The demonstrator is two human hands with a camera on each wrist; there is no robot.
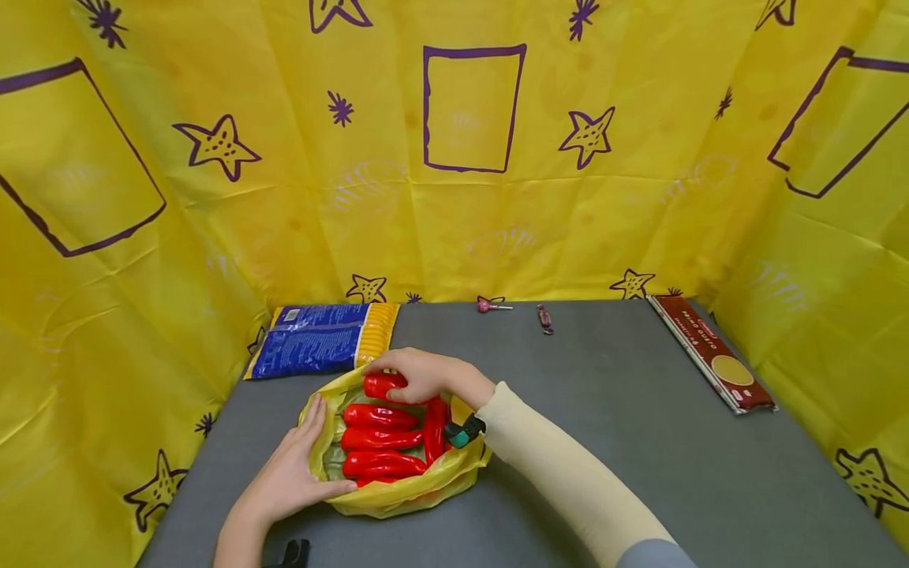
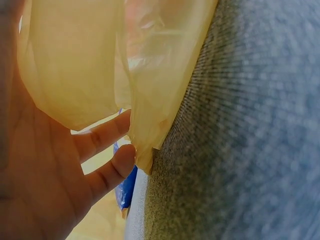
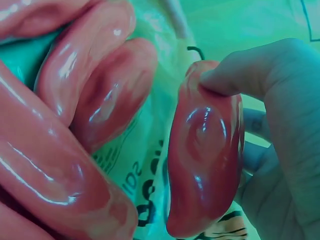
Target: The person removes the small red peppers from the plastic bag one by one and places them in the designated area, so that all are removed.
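Observation:
A yellow plastic bag sits on the table with its mouth turned wide, and several glossy red peppers lie inside. My right hand reaches over the far side of the bag and pinches one red pepper between thumb and fingers; other peppers lie beside it in the right wrist view. Against the bag's left side rests my left hand, its fingers extended along the rim and its thumb at the near edge. In the left wrist view, the fingers touch the outside of the thin plastic.
Behind the bag lies a blue and yellow packet. A lollipop and a wrapped candy are at the table's back edge. At the right is a dark red spaghetti packet. Yellow patterned cloth walls in the grey table.

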